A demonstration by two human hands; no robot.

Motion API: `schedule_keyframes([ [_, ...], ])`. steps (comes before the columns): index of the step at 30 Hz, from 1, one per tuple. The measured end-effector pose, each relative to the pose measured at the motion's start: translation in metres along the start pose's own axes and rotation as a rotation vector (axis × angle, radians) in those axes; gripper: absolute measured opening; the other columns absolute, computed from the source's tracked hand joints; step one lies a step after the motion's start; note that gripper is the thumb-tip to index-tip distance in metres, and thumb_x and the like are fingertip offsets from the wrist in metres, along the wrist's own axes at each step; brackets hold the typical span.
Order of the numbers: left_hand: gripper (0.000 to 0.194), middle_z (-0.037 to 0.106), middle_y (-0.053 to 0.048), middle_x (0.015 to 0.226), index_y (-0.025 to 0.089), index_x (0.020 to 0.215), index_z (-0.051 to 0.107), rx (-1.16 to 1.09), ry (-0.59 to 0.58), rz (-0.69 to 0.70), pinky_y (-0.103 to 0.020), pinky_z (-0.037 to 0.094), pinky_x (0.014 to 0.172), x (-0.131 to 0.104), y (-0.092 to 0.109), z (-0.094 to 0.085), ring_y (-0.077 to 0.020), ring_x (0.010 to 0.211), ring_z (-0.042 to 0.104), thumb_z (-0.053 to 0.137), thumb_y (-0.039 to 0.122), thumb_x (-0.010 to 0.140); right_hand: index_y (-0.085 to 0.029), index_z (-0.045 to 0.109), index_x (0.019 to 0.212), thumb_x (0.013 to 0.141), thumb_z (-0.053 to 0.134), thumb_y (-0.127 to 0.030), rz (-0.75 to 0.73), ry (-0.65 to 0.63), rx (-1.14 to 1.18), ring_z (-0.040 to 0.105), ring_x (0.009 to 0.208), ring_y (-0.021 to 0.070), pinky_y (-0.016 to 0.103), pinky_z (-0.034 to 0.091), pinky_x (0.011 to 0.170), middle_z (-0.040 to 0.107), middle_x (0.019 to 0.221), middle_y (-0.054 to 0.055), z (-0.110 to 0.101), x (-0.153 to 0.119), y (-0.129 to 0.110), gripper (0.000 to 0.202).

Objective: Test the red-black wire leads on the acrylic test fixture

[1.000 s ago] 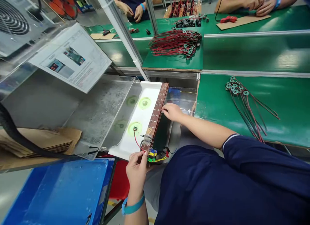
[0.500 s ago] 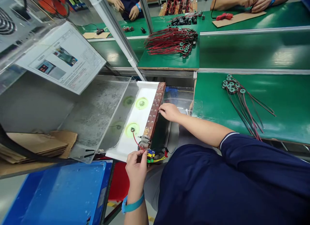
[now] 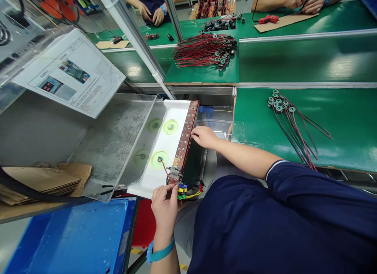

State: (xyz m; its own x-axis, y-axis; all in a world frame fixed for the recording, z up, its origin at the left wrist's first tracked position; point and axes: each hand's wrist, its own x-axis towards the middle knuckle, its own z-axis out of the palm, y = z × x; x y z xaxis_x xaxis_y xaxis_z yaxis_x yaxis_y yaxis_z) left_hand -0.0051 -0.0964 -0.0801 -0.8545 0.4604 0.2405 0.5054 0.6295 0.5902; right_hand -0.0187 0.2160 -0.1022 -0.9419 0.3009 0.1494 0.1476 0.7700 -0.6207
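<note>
My left hand point(image 3: 165, 203), with a blue wristband, is closed in a pinch on the end of a red wire point(image 3: 165, 170). The wire runs from a small round part point(image 3: 160, 159) seated in a yellow-green ring point(image 3: 155, 164) on a white plate point(image 3: 159, 138). Beside these fingertips sit blue, yellow and green terminals point(image 3: 182, 190) with coloured leads. My right hand point(image 3: 204, 137) has its fingers curled at the edge of a brown strip point(image 3: 187, 126) dotted with metal studs. What its fingertips hold, if anything, is hidden. A second ring point(image 3: 170, 127) lies farther up the plate.
A clear panel point(image 3: 138, 142) stands left of the plate. Round parts with wires point(image 3: 279, 103) lie on the green table point(image 3: 324, 124); a large red-wired bundle point(image 3: 203, 52) lies behind. Left are a blue bin point(image 3: 73, 234) and cardboard point(image 3: 38, 183). Co-workers' hands point(image 3: 306, 0) are at the back.
The view has shifted slightly, so most things sit a little farther left. Both hands keep the same places on the fixture.
</note>
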Motion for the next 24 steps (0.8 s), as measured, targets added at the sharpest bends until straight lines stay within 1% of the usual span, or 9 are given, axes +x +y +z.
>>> schedule_keyframes([
  [7, 0.027, 0.065, -0.003, 0.083, 0.018, 0.082, 0.070, -0.015, -0.038, -0.002, -0.024, 0.045, 0.078, 0.002, -0.001, -0.004, -0.0127, 0.085, 0.058, 0.062, 0.043, 0.085, -0.018, 0.071, 0.099, 0.093, 0.053, -0.023, -0.006, 0.001, -0.008, 0.059, 0.096, 0.0189, 0.030, 0.041, 0.083, 0.068, 0.101, 0.004, 0.001, 0.000, 0.000, 0.019],
  [13, 0.023, 0.063, -0.001, 0.081, 0.018, 0.080, 0.069, -0.035, -0.053, 0.041, -0.021, 0.044, 0.075, 0.004, -0.003, -0.007, -0.0103, 0.083, 0.057, 0.064, 0.040, 0.084, -0.017, 0.071, 0.101, 0.093, 0.052, -0.021, 0.010, -0.017, -0.012, 0.060, 0.098, 0.0192, 0.031, 0.042, 0.084, 0.068, 0.103, 0.006, -0.004, -0.001, -0.004, 0.021],
  [17, 0.021, 0.062, -0.002, 0.081, 0.018, 0.080, 0.069, -0.044, -0.077, 0.019, -0.021, 0.044, 0.074, 0.003, -0.006, -0.006, -0.0107, 0.083, 0.056, 0.065, 0.038, 0.084, -0.016, 0.071, 0.100, 0.093, 0.052, -0.021, -0.008, 0.003, -0.019, 0.061, 0.098, 0.0198, 0.031, 0.043, 0.085, 0.069, 0.103, 0.007, -0.003, -0.001, -0.003, 0.021],
  [21, 0.018, 0.060, -0.003, 0.078, 0.017, 0.078, 0.067, -0.081, -0.042, 0.016, -0.023, 0.043, 0.074, -0.003, -0.003, -0.001, -0.0118, 0.082, 0.053, 0.063, 0.033, 0.086, -0.016, 0.070, 0.098, 0.093, 0.051, -0.021, -0.048, 0.024, -0.013, 0.062, 0.099, 0.0207, 0.031, 0.044, 0.087, 0.070, 0.102, 0.007, 0.000, -0.004, 0.000, 0.021],
  [24, 0.018, 0.059, -0.003, 0.080, 0.016, 0.079, 0.064, -0.091, 0.003, 0.002, -0.024, 0.043, 0.078, -0.008, 0.001, 0.005, -0.0122, 0.086, 0.052, 0.058, 0.028, 0.090, -0.017, 0.071, 0.096, 0.092, 0.051, -0.023, -0.064, 0.044, -0.024, 0.063, 0.097, 0.0213, 0.032, 0.045, 0.085, 0.070, 0.101, 0.008, 0.004, -0.003, 0.007, 0.022],
])
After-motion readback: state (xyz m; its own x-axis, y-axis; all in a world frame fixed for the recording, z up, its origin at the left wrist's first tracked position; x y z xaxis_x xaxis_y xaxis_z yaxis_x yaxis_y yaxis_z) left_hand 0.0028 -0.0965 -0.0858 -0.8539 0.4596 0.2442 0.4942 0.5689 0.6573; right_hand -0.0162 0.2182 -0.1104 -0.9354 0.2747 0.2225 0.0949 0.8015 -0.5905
